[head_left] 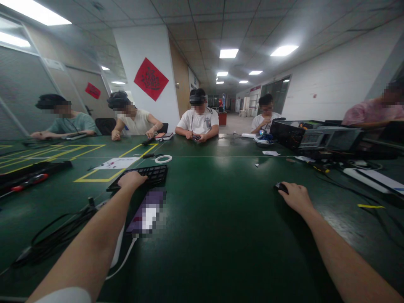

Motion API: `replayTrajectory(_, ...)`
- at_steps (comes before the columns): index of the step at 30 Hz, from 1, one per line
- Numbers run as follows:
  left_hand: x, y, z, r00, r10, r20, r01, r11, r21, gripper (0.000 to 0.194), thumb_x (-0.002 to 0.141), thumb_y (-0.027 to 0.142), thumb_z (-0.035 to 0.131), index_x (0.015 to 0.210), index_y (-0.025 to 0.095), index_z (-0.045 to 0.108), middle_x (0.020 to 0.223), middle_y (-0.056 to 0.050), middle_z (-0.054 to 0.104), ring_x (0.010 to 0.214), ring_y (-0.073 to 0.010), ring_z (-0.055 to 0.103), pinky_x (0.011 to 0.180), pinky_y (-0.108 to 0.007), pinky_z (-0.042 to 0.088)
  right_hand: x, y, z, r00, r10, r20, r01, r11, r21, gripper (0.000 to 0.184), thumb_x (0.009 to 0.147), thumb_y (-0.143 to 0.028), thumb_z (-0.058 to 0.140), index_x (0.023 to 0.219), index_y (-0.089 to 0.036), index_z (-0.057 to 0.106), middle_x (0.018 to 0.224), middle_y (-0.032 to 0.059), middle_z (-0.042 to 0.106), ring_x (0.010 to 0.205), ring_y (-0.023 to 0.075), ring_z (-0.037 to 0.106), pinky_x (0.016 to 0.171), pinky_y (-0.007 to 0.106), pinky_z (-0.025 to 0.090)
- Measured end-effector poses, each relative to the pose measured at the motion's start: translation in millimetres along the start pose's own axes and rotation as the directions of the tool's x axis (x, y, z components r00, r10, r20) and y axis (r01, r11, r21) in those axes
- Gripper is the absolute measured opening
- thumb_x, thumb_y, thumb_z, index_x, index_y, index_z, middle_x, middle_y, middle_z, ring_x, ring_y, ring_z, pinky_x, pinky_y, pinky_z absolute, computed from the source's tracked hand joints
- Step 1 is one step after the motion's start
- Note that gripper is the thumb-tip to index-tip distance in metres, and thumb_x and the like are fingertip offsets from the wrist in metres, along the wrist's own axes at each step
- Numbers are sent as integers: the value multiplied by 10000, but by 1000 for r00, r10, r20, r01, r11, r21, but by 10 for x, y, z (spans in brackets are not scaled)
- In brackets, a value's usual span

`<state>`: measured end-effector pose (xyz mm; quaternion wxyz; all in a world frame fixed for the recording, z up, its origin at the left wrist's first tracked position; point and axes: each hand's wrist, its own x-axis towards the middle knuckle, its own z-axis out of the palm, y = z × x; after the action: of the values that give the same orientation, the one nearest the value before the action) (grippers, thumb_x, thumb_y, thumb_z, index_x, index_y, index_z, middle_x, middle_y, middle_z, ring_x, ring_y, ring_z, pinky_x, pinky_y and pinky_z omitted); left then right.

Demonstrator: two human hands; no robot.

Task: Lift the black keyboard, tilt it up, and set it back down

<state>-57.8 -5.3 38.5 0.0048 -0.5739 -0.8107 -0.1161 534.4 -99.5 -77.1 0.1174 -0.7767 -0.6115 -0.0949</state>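
Note:
My left hand (131,180) rests on the left part of a black keyboard (155,173), its thumb stretched out to the right over the keys. The back of the hand hides most of its other fingers. On the right, my right hand (297,197) is curved over a small black computer mouse (280,187), whose front end shows past the fingers. A phone (148,212) with a lit, blurred screen lies just below the keyboard, close to my left forearm. From its lower end runs a white cable (128,254).
Black cables (59,233) lie coiled at the left. A white tape ring (163,159) and a paper sheet (117,163) are beyond the keyboard. An opened computer case (315,136) stands back right. Several people sit around the green table (217,235).

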Motion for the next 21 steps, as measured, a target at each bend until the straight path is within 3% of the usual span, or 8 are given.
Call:
replayTrajectory(2, 12, 16, 3, 996, -85, 28, 81, 990, 119, 484, 777, 453, 576, 1012, 35, 642, 1112, -238, 629, 1047, -382, 575, 797, -422, 471, -4, -1, -12, 1000, 1, 8, -1, 1000, 4, 463, 871, -366, 396, 1242, -128, 537, 1192, 185, 596, 1116, 322, 526, 890, 455, 395)
replayTrajectory(4, -4, 116, -32, 998, -61, 21, 57, 985, 162, 491, 813, 445, 523, 1050, 27, 626, 1171, -236, 604, 1090, -380, 550, 830, -413, 458, -6, -9, -27, 1000, 10, 8, -10, 1000, 2, 470, 870, -370, 396, 1248, -128, 534, 1200, 184, 592, 1119, 327, 522, 890, 453, 395)
replayTrajectory(9, -404, 847, -69, 961, 276, -10, -269, 946, 180, 428, 873, 400, 402, 985, 64, 643, 1065, -227, 639, 1024, -332, 589, 828, -366, 448, -12, -31, -53, 999, 25, 27, -25, 1000, -5, 491, 873, -384, 383, 1264, -122, 524, 1207, 184, 586, 1112, 343, 518, 887, 456, 391)
replayTrajectory(11, -768, 1245, 29, 882, 470, -9, -467, 878, 107, 349, 879, 337, 392, 948, 108, 646, 1028, -185, 649, 982, -293, 598, 821, -348, 447, -18, -33, -53, 1000, 14, 19, -14, 1000, -4, 485, 873, -381, 383, 1254, -119, 530, 1191, 191, 592, 1111, 340, 519, 884, 456, 389)
replayTrajectory(14, -1400, 1746, 285, 677, 736, 28, -735, 677, -22, 295, 885, 225, 363, 923, 122, 637, 967, -156, 643, 934, -255, 582, 815, -335, 441, -26, -29, -42, 1000, -1, -2, 1, 1000, -3, 464, 875, -363, 381, 1235, -118, 540, 1166, 193, 601, 1130, 324, 512, 896, 450, 380)
replayTrajectory(16, -1747, 1955, 466, 569, 819, 71, -814, 574, -89, 283, 882, 176, 354, 931, 109, 625, 963, -158, 624, 907, -251, 566, 789, -340, 448, -27, -23, -32, 1000, -13, -8, 13, 1000, 1, 459, 876, -358, 379, 1234, -120, 539, 1155, 188, 605, 1131, 314, 513, 904, 448, 375)
replayTrajectory(18, -1963, 2062, 610, 510, 852, 116, -840, 522, -145, 254, 870, 140, 374, 960, 108, 609, 998, -155, 606, 914, -243, 549, 781, -331, 451, -24, -16, -27, 1000, -28, -6, 28, 1000, 9, 459, 875, -359, 378, 1234, -122, 538, 1149, 184, 608, 1116, 309, 521, 903, 450, 374)
replayTrajectory(21, -2055, 2090, 724, 504, 855, 122, -833, 518, -196, 236, 875, 130, 380, 980, 134, 591, 1019, -131, 594, 925, -228, 537, 799, -326, 447, -25, -18, -44, 1000, -27, 12, 27, 999, 22, 469, 871, -368, 380, 1240, -126, 535, 1157, 183, 605, 1100, 320, 525, 889, 453, 383)
